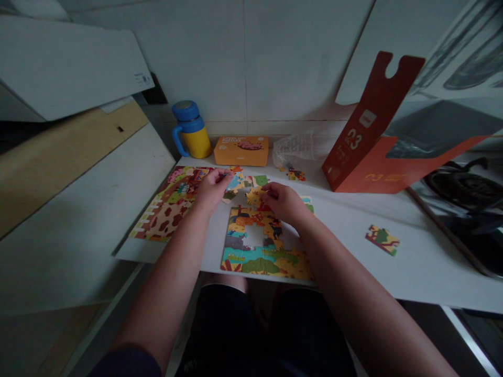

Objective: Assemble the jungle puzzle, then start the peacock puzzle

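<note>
My right hand [283, 203] is closed, its thumb and fingers pinching a yellow puzzle piece [253, 196] above the far edge of a partly assembled animal puzzle [257, 266]. That puzzle lies at the counter's front edge and has a gap in its middle. Over to the left, my left hand [212, 192] is pinched at the near side of a light-blue puzzle piece [236, 181], its fingertips partly covering it. More loose pieces lie between and beyond the hands. Beside my left forearm is a farm-themed puzzle [165, 214] with a cow-spot pattern, partly hidden by that arm.
An orange puzzle box [241, 152], a blue-and-yellow mug [194, 133] and a crumpled clear bag [293, 148] stand along the wall. At right are an open red-orange carton [365, 167], a lone puzzle piece [382, 240] and a stove [471, 209]. White boards [78, 68] lean at left.
</note>
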`<action>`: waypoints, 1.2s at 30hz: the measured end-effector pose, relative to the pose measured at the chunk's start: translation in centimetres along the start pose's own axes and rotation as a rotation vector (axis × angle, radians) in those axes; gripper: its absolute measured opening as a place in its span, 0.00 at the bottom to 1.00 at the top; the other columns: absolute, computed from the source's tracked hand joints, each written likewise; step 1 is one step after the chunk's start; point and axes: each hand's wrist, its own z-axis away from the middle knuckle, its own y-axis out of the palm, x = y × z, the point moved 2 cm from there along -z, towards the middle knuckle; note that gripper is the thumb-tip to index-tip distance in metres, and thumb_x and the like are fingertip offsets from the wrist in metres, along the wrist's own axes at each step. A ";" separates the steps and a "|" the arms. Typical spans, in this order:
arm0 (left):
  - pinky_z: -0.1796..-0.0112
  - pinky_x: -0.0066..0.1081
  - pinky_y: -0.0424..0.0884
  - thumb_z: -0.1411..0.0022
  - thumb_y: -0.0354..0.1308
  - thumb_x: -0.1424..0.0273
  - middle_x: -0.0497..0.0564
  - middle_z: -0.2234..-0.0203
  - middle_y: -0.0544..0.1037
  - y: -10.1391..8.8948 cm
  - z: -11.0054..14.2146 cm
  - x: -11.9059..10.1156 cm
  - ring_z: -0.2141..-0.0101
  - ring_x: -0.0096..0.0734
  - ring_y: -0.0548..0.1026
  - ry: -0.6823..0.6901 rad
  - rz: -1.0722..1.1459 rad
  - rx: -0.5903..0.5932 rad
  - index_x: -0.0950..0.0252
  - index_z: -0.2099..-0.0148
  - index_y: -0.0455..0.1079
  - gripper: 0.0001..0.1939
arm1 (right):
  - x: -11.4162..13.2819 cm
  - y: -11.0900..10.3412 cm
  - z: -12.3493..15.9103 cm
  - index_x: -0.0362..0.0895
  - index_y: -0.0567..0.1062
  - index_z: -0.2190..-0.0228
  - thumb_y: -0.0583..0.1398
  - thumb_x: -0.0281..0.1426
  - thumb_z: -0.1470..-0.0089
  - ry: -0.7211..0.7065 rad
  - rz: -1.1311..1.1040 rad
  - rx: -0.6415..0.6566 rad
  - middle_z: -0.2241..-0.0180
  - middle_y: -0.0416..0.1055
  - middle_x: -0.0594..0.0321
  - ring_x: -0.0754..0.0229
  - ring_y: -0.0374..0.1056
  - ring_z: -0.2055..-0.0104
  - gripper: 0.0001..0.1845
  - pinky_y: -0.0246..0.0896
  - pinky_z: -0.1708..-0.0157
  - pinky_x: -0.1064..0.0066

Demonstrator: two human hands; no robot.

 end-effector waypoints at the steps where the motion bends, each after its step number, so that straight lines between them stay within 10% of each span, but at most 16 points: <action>1: 0.63 0.29 0.69 0.41 0.70 0.55 0.50 0.64 0.82 -0.1 0.0 0.0 0.65 0.32 0.77 -0.006 -0.004 -0.014 0.62 0.57 0.79 0.17 | 0.0 0.0 0.0 0.44 0.80 0.53 0.62 0.35 0.35 0.007 0.004 -0.001 0.67 0.79 0.62 0.62 0.67 0.71 0.12 0.56 0.69 0.70; 36: 0.59 0.33 0.70 0.34 0.58 0.67 0.49 0.66 0.83 -0.8 0.1 -0.7 0.63 0.38 0.77 0.124 -0.394 -0.072 0.59 0.62 0.78 0.07 | -0.7 -0.1 -0.7 0.44 0.81 0.54 0.64 0.42 0.34 0.029 -0.335 -0.122 0.62 0.83 0.57 0.60 0.77 0.66 0.16 0.72 0.67 0.70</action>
